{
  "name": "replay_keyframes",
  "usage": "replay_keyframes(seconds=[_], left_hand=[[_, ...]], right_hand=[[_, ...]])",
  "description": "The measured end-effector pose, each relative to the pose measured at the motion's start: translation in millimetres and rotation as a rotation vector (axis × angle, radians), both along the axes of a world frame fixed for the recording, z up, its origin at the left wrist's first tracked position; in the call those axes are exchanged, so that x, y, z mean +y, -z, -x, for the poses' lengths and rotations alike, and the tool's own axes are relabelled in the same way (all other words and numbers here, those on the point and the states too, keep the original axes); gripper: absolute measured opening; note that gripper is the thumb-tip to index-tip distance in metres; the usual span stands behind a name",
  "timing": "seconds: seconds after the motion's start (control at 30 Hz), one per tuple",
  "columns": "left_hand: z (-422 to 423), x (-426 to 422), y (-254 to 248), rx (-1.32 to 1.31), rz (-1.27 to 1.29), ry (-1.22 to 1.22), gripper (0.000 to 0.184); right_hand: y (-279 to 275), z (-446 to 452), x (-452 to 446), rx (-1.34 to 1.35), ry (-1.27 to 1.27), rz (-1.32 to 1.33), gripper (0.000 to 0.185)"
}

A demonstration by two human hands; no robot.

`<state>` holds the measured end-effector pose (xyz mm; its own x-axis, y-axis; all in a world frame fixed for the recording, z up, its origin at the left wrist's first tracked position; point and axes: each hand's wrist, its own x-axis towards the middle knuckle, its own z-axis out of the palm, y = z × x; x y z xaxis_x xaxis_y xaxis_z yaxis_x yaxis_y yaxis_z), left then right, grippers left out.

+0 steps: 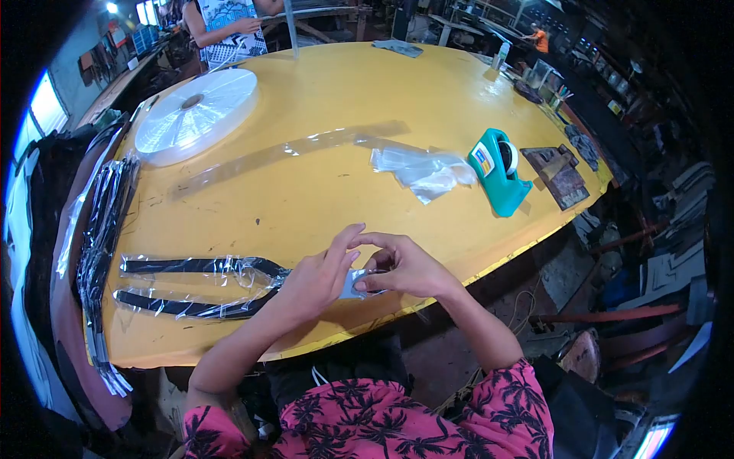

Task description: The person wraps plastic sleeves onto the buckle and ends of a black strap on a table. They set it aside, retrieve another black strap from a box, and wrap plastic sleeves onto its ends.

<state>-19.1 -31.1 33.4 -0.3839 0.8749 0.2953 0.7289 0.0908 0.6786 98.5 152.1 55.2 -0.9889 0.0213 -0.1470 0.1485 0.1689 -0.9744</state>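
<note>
Wrapped black strap (191,266): well left of tape dispenser (501,190), near front of table (306,191); doubled, long axis left-right, extending leftward from left hand (312,281), nearer its length. Left hand: fingers part-spread, grip unclear. Right hand (409,268): nearer dispenser, pinching pale wrapper end (352,286).
</note>
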Motion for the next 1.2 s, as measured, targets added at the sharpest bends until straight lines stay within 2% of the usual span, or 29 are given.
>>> replay_keyframes(seconds=[0.07, 0.13, 0.17, 0.23, 0.27, 0.33, 0.37, 0.43, 0.57, 0.77, 0.83, 0.97, 1.07, 1.13, 1.2], left_hand=[[-0.5, 0.8, 5.6, 0.021, -0.029, -0.010, 0.046], [-2.9, -1.6, 0.4, -0.160, 0.020, -0.072, 0.051], [-2.0, -5.1, -4.7, -0.159, 0.021, -0.072, 0.051], [4.3, -13.7, -15.4, -0.317, 0.091, 0.118, 0.051], [10.1, -16.0, -14.9, -0.316, 0.092, 0.121, 0.051], [19.5, -19.9, -14.6, -0.350, 0.153, 0.275, 0.056], [19.4, -20.4, -14.9, -0.350, 0.155, 0.274, 0.056], [17.7, -20.9, -19.1, -0.520, 0.117, 0.269, 0.056], [14.8, -18.0, -9.4, -0.463, 0.051, 0.268, 0.056], [6.2, -16.0, -15.1, -0.443, 0.033, 0.238, 0.057], [7.0, -16.0, -14.5, -0.409, 0.064, 0.221, 0.054], [6.0, -19.2, -12.8, -0.375, 0.065, 0.217, 0.052], [6.0, -21.9, -13.0, -0.319, 0.051, 0.188, 0.051], [5.8, -21.4, -10.9, -0.255, 0.070, 0.216, 0.049], [3.8, -15.2, -3.6, -0.232, 0.032, 0.212, 0.049]], right_hand=[[-1.6, 0.9, -0.1, -0.016, -0.006, -0.011, 0.060], [2.5, 2.6, 2.5, 0.030, -0.040, -0.022, 0.060], [4.2, 2.9, 4.5, 0.031, -0.041, -0.021, 0.060], [5.4, 1.2, 10.3, 0.068, -0.019, 0.025, 0.060], [3.3, -0.1, 12.9, 0.069, -0.016, 0.026, 0.060], [-4.2, -1.5, 14.9, -0.029, 0.008, 0.078, 0.063], [-1.5, -1.5, 15.5, -0.029, 0.007, 0.079, 0.063], [6.4, 0.4, 16.5, 0.034, -0.095, 0.051, 0.066], [5.6, 2.8, 17.7, 0.057, -0.128, 0.013, 0.069], [-1.1, 9.2, 10.7, 0.041, -0.047, 0.065, 0.071], [-5.9, 10.9, 9.2, 0.045, -0.114, -0.010, 0.070], [-9.8, 5.9, 11.9, 0.132, -0.167, 0.009, 0.067], [-1.5, 5.4, 28.8, 0.042, -0.180, -0.058, 0.066], [1.6, 3.0, 28.5, -0.018, -0.177, 0.045, 0.065], [4.5, 3.9, 26.9, 0.013, -0.172, 0.027, 0.064]])
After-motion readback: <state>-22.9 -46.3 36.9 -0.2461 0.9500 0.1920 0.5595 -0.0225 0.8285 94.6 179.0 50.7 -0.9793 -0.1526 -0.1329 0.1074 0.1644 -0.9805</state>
